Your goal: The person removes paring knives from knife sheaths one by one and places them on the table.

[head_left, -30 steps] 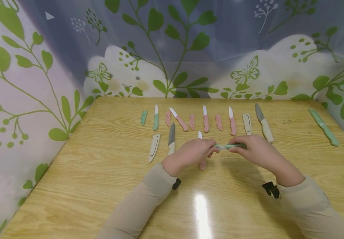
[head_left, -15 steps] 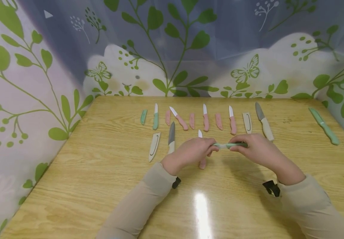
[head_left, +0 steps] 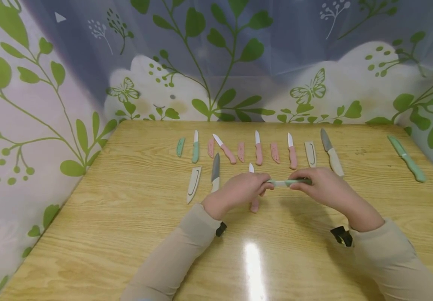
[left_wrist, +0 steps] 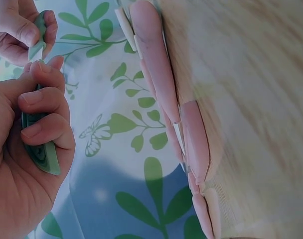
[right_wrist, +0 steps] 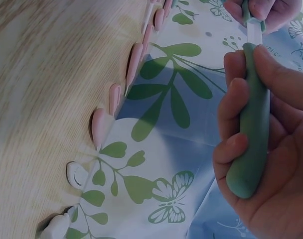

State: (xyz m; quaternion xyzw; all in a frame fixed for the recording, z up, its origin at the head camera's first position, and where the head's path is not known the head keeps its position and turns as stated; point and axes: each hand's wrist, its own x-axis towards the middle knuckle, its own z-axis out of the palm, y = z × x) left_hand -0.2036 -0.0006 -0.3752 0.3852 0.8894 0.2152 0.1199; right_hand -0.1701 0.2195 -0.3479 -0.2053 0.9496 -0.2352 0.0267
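Above the middle of the table, my left hand [head_left: 239, 190] grips a green blade sheath [left_wrist: 39, 152], its fingers curled round it in the left wrist view. My right hand [head_left: 327, 192] holds the green handle of a knife [right_wrist: 254, 124]. A short stretch of white blade [head_left: 280, 183] shows between the two hands; the rest of it is inside the sheath. Beneath my left hand lies a pink-handled knife [head_left: 254, 205], partly covered. A cream-handled knife [head_left: 216, 169] is also partly hidden by that hand, with a cream sheath [head_left: 194, 185] to its left.
Along the back of the wooden table [head_left: 107, 234] runs a row of bare knives and sheaths: a green knife [head_left: 195, 152], several pink ones and a cream-handled knife [head_left: 335, 161]. A green knife in its sheath [head_left: 407, 159] lies at far right. Leaf-patterned cloth [head_left: 231, 62] rises behind.
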